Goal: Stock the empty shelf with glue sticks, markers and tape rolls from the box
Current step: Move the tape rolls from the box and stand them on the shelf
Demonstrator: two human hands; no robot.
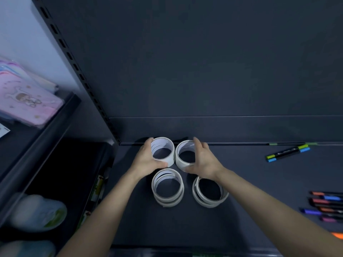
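Observation:
Several stacks of white tape rolls stand on the dark shelf point(167, 225). My left hand point(146, 158) wraps around the back left stack point(168, 145), and my right hand point(202, 158) wraps around the back right stack point(181, 148); both stacks rest on the shelf near its back wall. In front of them stand two more stacks, the front left stack point(168, 199) and the front right stack point(209, 201), untouched. Two markers with green and blue caps point(287, 153) lie at the back right. Several coloured markers point(326, 206) lie at the right edge. No glue sticks or box show.
A slotted black upright point(74, 65) bounds the shelf on the left. Beyond it, a neighbouring shelf holds pink packaged items point(27, 102); lower down are blurred white and green packages point(37, 212). An orange object point(338, 235) pokes in at the right edge.

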